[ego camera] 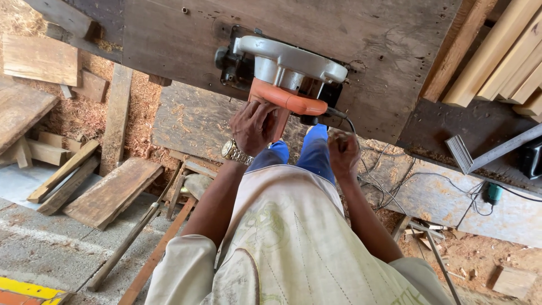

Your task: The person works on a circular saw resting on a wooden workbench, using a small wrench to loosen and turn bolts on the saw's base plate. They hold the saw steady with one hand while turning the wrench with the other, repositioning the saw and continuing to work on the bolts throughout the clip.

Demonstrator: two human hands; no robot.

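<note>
Item: circular saw (pixel 285 76), orange handle, grey guard, mounted under the worn plywood table (pixel 384 51). I had my left hand (pixel 254 125) wrapped around its handle; my right hand (pixel 342 153) was pinched shut on something small near the black cord (pixel 351 125). Planks (pixel 110 192) lay on sawdust left.

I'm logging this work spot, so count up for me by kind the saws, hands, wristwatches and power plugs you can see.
Circular saws: 1, orange and grey, mounted on the board
Hands: 2, left hand on the saw handle, right hand beside the cord
Wristwatches: 1, on the left wrist
Teal plugs: 1
Total: 5
</note>
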